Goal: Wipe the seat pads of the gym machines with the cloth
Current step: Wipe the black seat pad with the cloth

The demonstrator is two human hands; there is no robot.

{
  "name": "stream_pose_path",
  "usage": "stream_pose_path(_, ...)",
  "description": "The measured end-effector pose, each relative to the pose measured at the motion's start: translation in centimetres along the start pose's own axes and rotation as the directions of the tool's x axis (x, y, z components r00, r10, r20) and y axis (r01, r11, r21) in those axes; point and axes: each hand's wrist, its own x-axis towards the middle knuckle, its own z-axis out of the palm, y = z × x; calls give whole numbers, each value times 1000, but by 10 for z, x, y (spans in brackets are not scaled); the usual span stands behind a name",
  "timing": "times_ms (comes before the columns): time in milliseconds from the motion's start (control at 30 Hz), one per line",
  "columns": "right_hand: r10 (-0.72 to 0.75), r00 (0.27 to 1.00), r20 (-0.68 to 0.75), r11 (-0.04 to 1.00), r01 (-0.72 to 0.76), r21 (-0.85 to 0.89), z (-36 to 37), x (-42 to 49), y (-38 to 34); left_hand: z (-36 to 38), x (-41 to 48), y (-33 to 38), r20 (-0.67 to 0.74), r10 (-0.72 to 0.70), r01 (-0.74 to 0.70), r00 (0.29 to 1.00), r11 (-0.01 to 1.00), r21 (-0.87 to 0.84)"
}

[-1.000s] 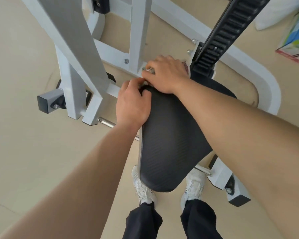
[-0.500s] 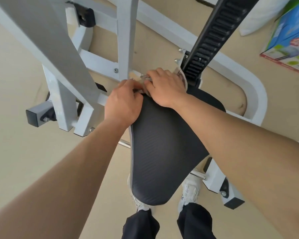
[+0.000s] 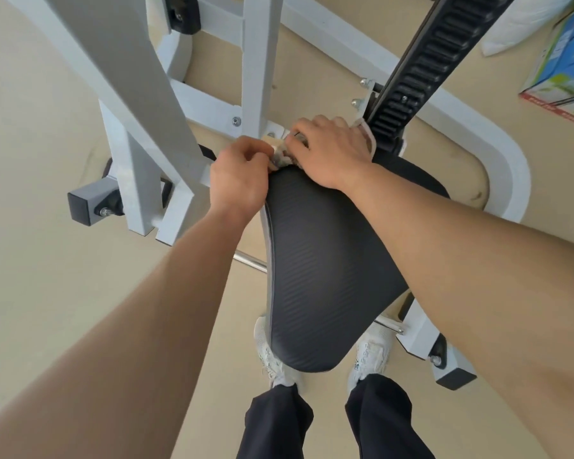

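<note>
Both fists closed on the bunched cloth (image 3: 280,154) at the seat pad's (image 3: 328,276) far tip: left hand (image 3: 239,180) gripping from 9 o'clock, right hand (image 3: 332,150) pressing from 12. Pad's long axis toward 6 o'clock, unwiped length below both hands; right nearer the centreline, likely leading.

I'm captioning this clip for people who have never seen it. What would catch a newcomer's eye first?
First, the big black ribbed seat pad filling the centre, with two bare forearms reaching over it. Next, the left hand and right hand bunched together at its far end, pinching a small crumpled cloth between them. Around them stands the white machine frame, with a black toothed rail slanting to the upper right.
</note>
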Motion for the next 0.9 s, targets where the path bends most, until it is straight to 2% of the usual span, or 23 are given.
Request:
stream_pose_path(100, -126, 992, 27, 988, 128, -91, 7, -11, -16, -20, -16, -21, 37, -51, 53, 998, 997, -55)
stream_pose_path(167, -190, 979, 74, 975, 197, -105, 3, -18, -20, -32, -31, -36, 113, -100, 109, 989, 991, -79)
stream_pose_path(233, -311, 937, 161, 930, 334, -150, -3, -29, -35, -37, -46, -48, 190, -130, 142, 973, 988, -53)
stream_pose_path(267, -398, 889, 225, 869, 444, -216, -2, -38, -47, -39, -54, -53, 210, -141, 149, 968, 988, -26)
stream_pose_path(333, -584, 727, 362, 660, 684, -311, 7, -60, -69, -42, -70, -65, 206, -191, 196, 960, 981, -3)
stream_pose_path(400, -662, 583, 472, 490, 812, -316, 5, -79, -78, -41, -90, -79, 180, -261, 278, 949, 958, -77)
stream_pose_path(467, -654, 547, 522, 474, 835, -280, -1, -68, -74, -34, -109, -91, 109, -297, 312, 949, 935, -169)
stream_pose_path(567, -493, 680, 542, 640, 706, -304, -14, -40, -82, -20, -126, -96, 83, -298, 309, 951, 914, -263)
stream_pose_path(600, -462, 712, 529, 646, 679, -349, -13, -40, -87, -16, -130, -94, 65, -304, 309, 950, 901, -305)
stream_pose_path(633, -460, 710, 533, 594, 693, -409, -7, -48, -90, -14, -133, -92, 29, -320, 308, 947, 880, -360)
stream_pose_path(667, -497, 676, 544, 544, 731, -412, -1, -63, -91, -14, -137, -88, -21, -350, 308, 937, 851, -426)
stream_pose_path(733, -634, 514, 579, 459, 851, -253, 10, -113, -86, -15, -144, -85, -122, -436, 305, 891, 778, -550)
stream_pose_path(800, -617, 396, 680, 430, 894, -130, 3, -137, -83, -18, -153, -87, -183, -494, 309, 850, 749, -586)
stream_pose_path(833, -611, 386, 691, 424, 897, -126, 1, -129, -80, -18, -158, -89, -188, -507, 316, 841, 743, -590)
stream_pose_path(900, -575, 505, 644, 484, 844, -229, -5, -94, -79, -16, -171, -89, -182, -508, 324, 842, 745, -584)
